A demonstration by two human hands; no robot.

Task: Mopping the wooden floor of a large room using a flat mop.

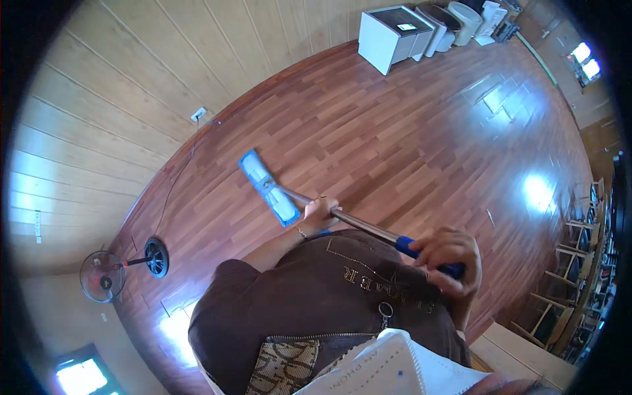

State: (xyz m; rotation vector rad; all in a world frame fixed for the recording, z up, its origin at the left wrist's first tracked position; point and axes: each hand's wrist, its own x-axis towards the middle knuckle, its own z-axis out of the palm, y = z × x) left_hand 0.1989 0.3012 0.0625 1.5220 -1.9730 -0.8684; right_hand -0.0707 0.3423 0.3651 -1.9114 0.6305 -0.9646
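Observation:
A flat mop (269,187) with a blue and white head lies on the wood-look floor, ahead and to the left of my body. Its metal pole (368,227) slants back across my front to a blue grip at the upper end. Partway down the pole, my left hand (320,213) is wrapped round the shaft. At the top, my right hand (449,257) closes over the blue grip, whose dark blue end shows under the fingers. Both hands hold the one pole.
A standing fan (105,276) with a round black base is at the left, its cord running along the wall to an outlet (198,114). A white cabinet (387,41) and several bins line the far wall. Wooden chairs (559,280) stand along the right.

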